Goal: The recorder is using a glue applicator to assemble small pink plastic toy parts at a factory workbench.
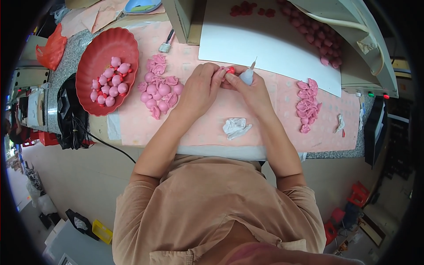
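Note:
My left hand [204, 88] and my right hand [254, 92] meet over the pink-covered table, fingertips together. Between them they pinch a small pink-and-red piece [231, 70], partly hidden by the fingers. A whitish squeeze bottle with a thin needle tip [247, 77] is also tucked in my right hand, its tip pointing up and away. Left of my left hand lie pink balls [164, 89] among pink ruffled pieces [155, 112]. More pink ruffled pieces [308, 106] form a column to the right. A crumpled white tissue [237, 128] rests between my forearms.
At left, a scalloped red bowl [84, 66] holds pink balls with red parts. White sheet [265, 46] lies under a box-like hood [369, 44], with red pieces [244, 9] and many pink-red pieces [313, 33] on it. A brush [166, 44] lies behind; a black cable [110, 143] hangs at left.

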A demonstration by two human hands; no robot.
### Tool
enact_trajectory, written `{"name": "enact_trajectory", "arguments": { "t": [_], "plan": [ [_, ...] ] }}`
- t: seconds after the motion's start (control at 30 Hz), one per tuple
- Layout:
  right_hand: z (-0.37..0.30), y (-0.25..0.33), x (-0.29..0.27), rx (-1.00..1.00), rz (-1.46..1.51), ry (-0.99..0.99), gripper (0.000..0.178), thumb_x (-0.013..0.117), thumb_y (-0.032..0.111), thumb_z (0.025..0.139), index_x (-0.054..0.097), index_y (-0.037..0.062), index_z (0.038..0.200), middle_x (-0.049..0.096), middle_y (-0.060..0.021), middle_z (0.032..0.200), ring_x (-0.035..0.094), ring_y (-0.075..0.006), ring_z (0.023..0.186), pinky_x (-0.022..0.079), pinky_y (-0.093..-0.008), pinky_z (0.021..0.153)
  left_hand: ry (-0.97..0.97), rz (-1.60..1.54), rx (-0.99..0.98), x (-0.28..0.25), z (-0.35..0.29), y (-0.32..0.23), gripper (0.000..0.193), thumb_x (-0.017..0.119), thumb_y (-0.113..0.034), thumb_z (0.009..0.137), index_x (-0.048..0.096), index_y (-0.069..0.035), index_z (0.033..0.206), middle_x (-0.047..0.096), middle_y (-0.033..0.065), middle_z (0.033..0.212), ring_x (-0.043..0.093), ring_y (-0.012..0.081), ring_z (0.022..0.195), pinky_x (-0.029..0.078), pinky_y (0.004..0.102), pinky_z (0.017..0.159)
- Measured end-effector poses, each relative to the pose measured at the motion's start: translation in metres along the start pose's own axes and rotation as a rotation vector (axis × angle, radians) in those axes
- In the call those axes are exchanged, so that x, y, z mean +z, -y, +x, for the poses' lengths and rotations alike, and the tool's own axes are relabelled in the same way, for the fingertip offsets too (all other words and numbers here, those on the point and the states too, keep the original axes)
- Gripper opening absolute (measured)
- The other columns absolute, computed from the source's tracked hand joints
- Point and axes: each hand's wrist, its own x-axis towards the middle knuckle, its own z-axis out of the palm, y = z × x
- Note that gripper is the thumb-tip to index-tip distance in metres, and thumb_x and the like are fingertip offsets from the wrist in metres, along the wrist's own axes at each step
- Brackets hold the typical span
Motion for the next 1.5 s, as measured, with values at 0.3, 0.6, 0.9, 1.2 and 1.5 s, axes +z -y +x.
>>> {"name": "enact_trajectory", "arguments": {
  "t": [0.3,0.6,0.9,1.2,1.5],
  "plan": [
    [-0.008,0.011,-0.006,0.073,-0.010,0.029,0.028,0.062,0.013,0.091,0.058,-0.0052,0.112,0.065,-0.0088,0.099,0.065,-0.0144,0.088,0.055,-0.0266,0.079,0.000,0.169,0.208,0.004,-0.001,0.007,0.018,0.054,-0.016,0.092,0.055,-0.002,0.080,0.054,0.0143,0.080,0.053,0.0328,0.080,0.042,0.0430,0.075],
    [-0.002,0.009,-0.004,0.130,0.085,0.132,0.030,0.062,0.018,0.092,0.058,-0.0041,0.112,0.065,-0.0105,0.101,0.065,-0.0167,0.090,0.055,-0.0289,0.079,-0.001,0.108,0.202,-0.001,-0.002,0.010,0.018,0.054,-0.014,0.092,0.054,0.000,0.081,0.054,0.0149,0.080,0.052,0.0328,0.080,0.042,0.0427,0.073],
    [-0.009,0.016,-0.005,0.206,0.426,0.033,0.033,0.064,0.022,0.090,0.057,-0.0010,0.114,0.063,-0.0081,0.103,0.061,-0.0152,0.090,0.053,-0.0287,0.083,-0.063,-0.548,-0.028,-0.002,0.004,-0.001,0.026,0.062,-0.013,0.089,0.056,-0.002,0.111,0.059,0.0116,0.114,0.057,0.0232,0.102,0.048,0.0355,0.086],
    [-0.018,0.036,-0.009,0.101,-0.124,0.045,0.032,0.064,0.020,0.091,0.055,0.0046,0.117,0.063,-0.0032,0.094,0.060,-0.0088,0.084,0.049,-0.0214,0.068,-0.026,-1.206,-0.248,0.003,0.006,-0.004,0.034,0.053,-0.019,0.097,0.048,-0.001,0.125,0.056,0.0116,0.119,0.056,0.0223,0.114,0.047,0.0341,0.098],
    [-0.023,0.043,-0.033,-0.398,-0.423,-0.044,0.025,0.067,0.018,0.089,0.052,0.0066,0.104,0.056,0.0009,0.082,0.046,-0.0043,0.068,0.038,-0.0190,0.059,0.172,-1.601,-0.511,-0.001,0.002,0.016,0.042,0.046,-0.029,0.100,0.048,0.003,0.126,0.062,0.0139,0.109,0.064,0.0169,0.088,0.057,0.0320,0.083]
  ]
}}
